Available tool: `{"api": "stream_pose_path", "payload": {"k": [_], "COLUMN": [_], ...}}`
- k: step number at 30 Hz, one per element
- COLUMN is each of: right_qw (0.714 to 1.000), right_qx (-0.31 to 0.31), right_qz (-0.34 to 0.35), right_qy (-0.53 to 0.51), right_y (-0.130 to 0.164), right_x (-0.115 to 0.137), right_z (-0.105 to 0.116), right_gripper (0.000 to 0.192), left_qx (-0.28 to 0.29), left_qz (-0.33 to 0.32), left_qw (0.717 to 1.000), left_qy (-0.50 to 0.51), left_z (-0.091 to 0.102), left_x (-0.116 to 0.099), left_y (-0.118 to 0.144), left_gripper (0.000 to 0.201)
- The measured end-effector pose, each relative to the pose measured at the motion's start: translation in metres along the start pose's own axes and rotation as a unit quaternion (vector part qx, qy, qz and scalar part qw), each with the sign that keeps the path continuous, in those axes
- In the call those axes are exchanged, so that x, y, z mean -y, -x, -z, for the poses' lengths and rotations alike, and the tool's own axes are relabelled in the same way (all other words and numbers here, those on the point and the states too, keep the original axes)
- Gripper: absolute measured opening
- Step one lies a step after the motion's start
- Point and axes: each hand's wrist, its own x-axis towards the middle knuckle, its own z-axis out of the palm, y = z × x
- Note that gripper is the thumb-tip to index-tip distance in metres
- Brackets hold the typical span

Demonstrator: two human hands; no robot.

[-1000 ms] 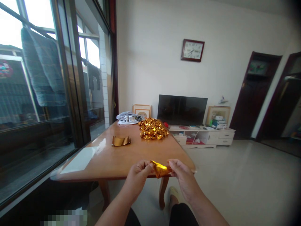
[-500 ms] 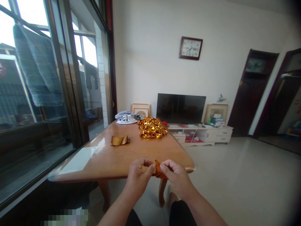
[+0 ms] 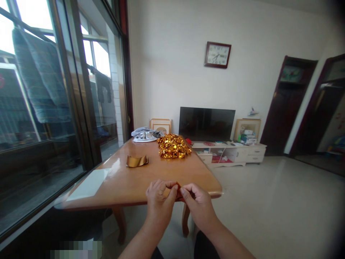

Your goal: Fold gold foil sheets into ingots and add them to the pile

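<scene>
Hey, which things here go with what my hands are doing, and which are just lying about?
Likely part of the job:
- small foil piece pinched between left hand and right hand
- curved gold sheet or sheets on the table
- pile of gold foil pieces

Apparently just lying about:
- pale bundle behind the pile
- television
- wall clock

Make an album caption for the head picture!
Left hand and right hand pinch small orange foil, a golden foil heap beyond.
</scene>
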Motion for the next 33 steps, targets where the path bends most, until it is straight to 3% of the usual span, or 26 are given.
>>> {"api": "stream_pose_path", "payload": {"k": [12,17,22,26,29,33], "right_qw": [0.993,0.994,0.994,0.99,0.993,1.0], "right_qx": [-0.038,-0.023,-0.011,0.0,0.003,0.014], "right_qz": [0.06,0.059,0.068,0.088,0.075,-0.013], "right_qy": [0.096,0.09,0.091,0.107,0.093,0.0], "right_y": [0.004,0.004,0.004,0.005,0.006,0.004], "right_x": [0.009,0.01,0.008,0.006,0.003,-0.002], "right_z": [-0.009,-0.008,-0.007,-0.007,-0.009,-0.007], "right_gripper": [0.024,0.023,0.023,0.024,0.026,0.032], "left_qx": [-0.025,-0.001,0.055,0.092,0.101,0.124], "left_qz": [0.002,0.069,0.193,0.232,0.232,0.227], "left_qw": [0.999,0.996,0.948,0.897,0.889,0.892], "left_qy": [-0.026,0.062,0.249,0.366,0.382,0.372], "left_z": [0.0,-0.003,-0.005,-0.005,-0.004,-0.001], "left_x": [-0.003,0.001,-0.001,-0.005,-0.006,-0.003], "left_y": [0.002,0.003,0.002,0.002,0.002,0.0], "left_gripper": [0.01,0.008,0.022,0.022,0.022,0.025]}}
